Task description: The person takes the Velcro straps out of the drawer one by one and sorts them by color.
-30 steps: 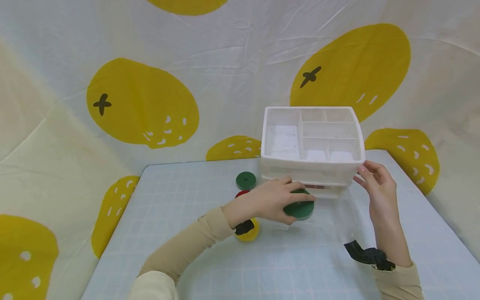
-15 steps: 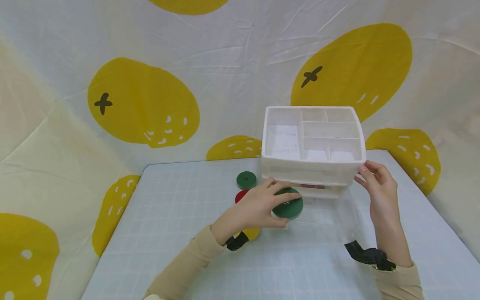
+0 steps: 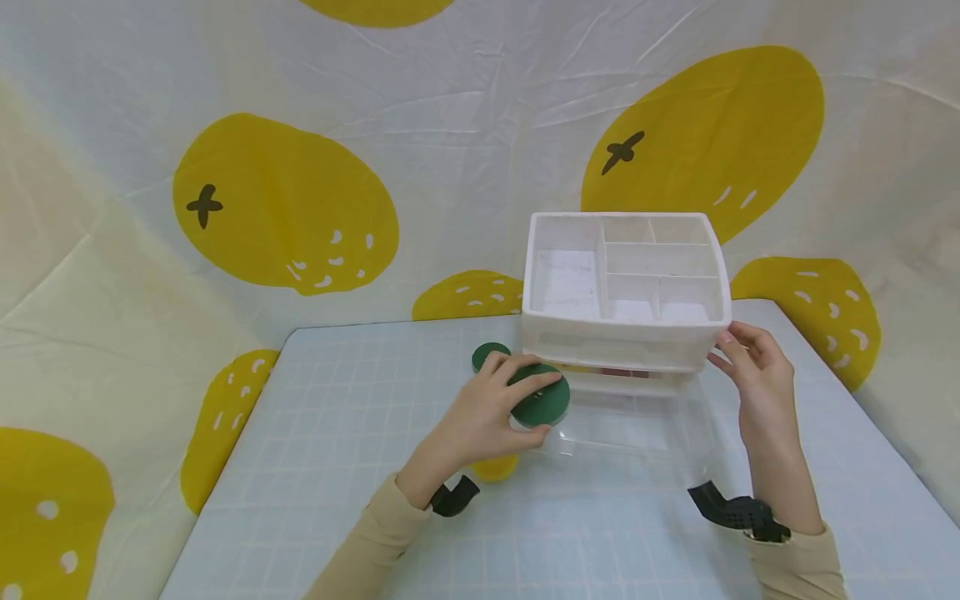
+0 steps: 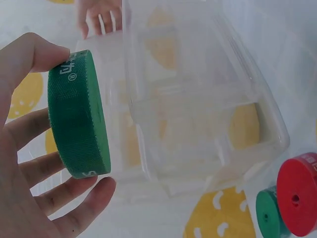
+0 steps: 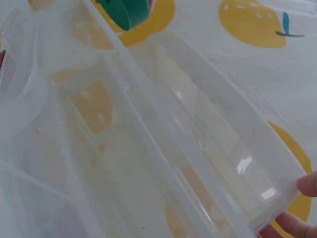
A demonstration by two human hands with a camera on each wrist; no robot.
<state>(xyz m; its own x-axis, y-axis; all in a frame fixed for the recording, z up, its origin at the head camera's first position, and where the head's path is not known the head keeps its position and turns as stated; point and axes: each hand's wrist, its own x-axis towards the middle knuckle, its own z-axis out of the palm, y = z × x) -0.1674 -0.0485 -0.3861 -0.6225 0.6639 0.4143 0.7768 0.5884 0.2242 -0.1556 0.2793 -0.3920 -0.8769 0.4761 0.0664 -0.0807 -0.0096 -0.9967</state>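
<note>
My left hand [image 3: 483, 412] holds a thick green roll [image 3: 543, 397] by its edge, thumb on one side and fingers on the other. In the left wrist view the roll [image 4: 79, 114] shows a woven-looking outer band with white lettering. It is raised beside the white drawer organizer [image 3: 626, 333], over the left end of a clear drawer [image 3: 637, 425] that is pulled out at the front. My right hand [image 3: 757, 367] pinches the organizer's front right corner; in the right wrist view, its thumb [image 5: 308, 184] lies on one side of the corner with fingers opposite.
A smaller green roll [image 3: 489, 353] lies left of the organizer, partly behind my left hand. A yellow roll [image 3: 497, 468] peeks out under the left wrist. A red roll [image 4: 299, 193] shows in the left wrist view. Divided compartments [image 3: 566, 279] form the organizer's top.
My left hand has moved left with the green roll, from above the drawer to its left end, and now covers the red roll. The right hand has stayed at the corner.
</note>
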